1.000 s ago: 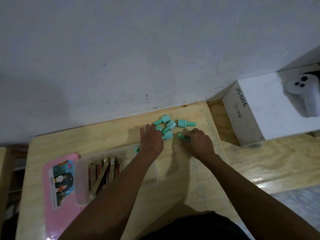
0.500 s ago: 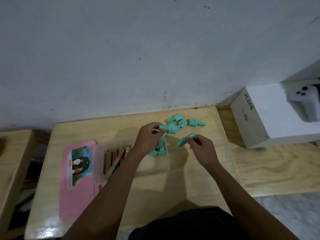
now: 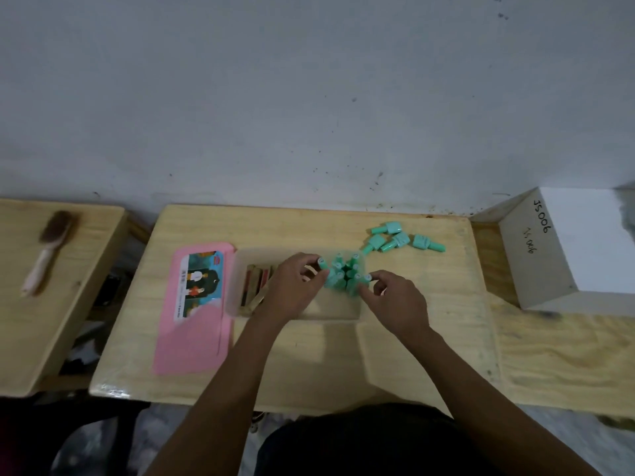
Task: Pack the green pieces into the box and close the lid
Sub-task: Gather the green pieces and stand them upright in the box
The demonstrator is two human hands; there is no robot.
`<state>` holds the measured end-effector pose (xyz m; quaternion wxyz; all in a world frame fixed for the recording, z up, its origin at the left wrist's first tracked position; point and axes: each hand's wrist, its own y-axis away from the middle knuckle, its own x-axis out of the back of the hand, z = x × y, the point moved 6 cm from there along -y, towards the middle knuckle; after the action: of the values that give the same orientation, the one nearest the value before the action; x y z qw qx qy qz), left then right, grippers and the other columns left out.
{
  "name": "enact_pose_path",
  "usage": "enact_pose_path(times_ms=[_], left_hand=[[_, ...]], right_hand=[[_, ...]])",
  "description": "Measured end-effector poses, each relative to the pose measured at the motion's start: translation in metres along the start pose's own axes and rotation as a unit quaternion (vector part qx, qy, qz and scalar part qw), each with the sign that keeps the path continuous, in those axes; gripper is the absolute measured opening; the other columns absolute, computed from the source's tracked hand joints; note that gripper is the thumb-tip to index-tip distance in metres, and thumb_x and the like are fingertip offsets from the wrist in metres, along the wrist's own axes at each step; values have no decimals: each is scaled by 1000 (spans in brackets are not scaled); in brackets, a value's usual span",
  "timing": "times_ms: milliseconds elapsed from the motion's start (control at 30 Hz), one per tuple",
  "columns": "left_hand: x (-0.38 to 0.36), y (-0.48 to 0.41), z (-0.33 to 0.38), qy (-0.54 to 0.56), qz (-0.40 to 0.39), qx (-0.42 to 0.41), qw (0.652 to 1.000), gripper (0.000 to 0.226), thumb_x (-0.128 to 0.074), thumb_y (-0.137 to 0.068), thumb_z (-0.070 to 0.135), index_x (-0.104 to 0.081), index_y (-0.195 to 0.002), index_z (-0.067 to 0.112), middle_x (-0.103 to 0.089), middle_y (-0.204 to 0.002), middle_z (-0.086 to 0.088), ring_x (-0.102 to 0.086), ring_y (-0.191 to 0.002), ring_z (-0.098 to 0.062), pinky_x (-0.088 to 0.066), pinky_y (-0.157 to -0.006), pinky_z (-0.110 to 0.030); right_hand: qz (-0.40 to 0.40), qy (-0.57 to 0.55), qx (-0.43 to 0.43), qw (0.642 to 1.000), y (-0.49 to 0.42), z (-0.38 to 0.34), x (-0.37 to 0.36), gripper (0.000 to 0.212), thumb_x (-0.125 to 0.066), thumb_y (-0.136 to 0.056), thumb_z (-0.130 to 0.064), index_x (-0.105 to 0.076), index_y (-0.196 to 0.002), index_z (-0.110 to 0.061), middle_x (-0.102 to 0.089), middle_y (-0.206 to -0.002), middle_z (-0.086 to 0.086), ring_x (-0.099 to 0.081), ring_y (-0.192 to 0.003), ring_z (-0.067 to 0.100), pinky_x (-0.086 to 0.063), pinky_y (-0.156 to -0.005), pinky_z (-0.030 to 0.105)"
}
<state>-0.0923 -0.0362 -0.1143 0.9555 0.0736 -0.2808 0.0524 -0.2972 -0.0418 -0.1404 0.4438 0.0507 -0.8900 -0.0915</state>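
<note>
A clear plastic box (image 3: 240, 290) lies on the wooden table, with wooden sticks in its left part and several green pieces (image 3: 343, 273) standing upright in its right part. My left hand (image 3: 292, 286) pinches a green piece at the cluster's left side. My right hand (image 3: 395, 300) pinches another green piece at the cluster's right side. Several loose green pieces (image 3: 398, 240) lie on the table behind and to the right of the box. The pink lid (image 3: 192, 321) lies flat to the left of the box.
A white block (image 3: 584, 245) marked with handwriting stands at the right on a lower wooden board. A brush (image 3: 48, 249) lies on a separate wooden table at the left. A grey wall runs behind the table (image 3: 343, 359).
Both hands have carried a green piece from the loose pile to the box and now hold them among the upright pieces. The camera view shifted right to left.
</note>
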Motion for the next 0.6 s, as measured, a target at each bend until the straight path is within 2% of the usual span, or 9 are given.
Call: enact_pose_path(times_ms=[67, 167, 267, 433, 600], left_hand=[[-2, 6, -8, -14, -8, -4, 1000, 26, -70, -83, 21, -68, -107, 12, -67, -94, 0, -59, -71, -6, -43, -62, -9], [-8, 12, -17, -23, -26, 7, 999, 27, -70, -83, 19, -68, -109, 11, -61, -84, 2, -53, -62, 2, -37, -57, -1], [-16, 14, -21, -42, -52, -1, 998, 26, -69, -83, 20, -68, -108, 12, -62, -88, 2, -55, -64, -1, -38, -58, -4], [-32, 13, -25, -61, -89, -32, 994, 19, -68, -83, 22, -70, -101, 17, -64, -90, 3, -62, -70, -11, -48, -67, -23], [-44, 10, -28, -77, -115, -43, 989, 16, -65, -84, 24, -71, -98, 20, -61, -88, 4, -61, -69, -12, -48, -66, -26]], right_hand=[[-4, 49, 1, 999, -1, -3, -7, 31, -60, -82, -53, -68, -104, -32, -64, -72, -9, -62, -74, 13, -43, -59, 26], [-14, 109, 6, 994, -3, -6, -15, 35, -58, -82, -55, -67, -108, -34, -71, -90, -7, -66, -85, 16, -47, -67, 28], [-11, 150, 15, 988, -5, -11, -19, 36, -56, -84, -55, -67, -111, -35, -71, -101, -7, -66, -91, 17, -42, -65, 26], [1, 186, 15, 982, -6, -14, -22, 34, -55, -84, -56, -68, -109, -36, -69, -103, -6, -67, -91, 20, -43, -67, 27], [22, 206, 35, 978, -3, -16, -24, 33, -57, -85, -54, -68, -108, -33, -69, -103, -5, -68, -87, 20, -42, -64, 27]])
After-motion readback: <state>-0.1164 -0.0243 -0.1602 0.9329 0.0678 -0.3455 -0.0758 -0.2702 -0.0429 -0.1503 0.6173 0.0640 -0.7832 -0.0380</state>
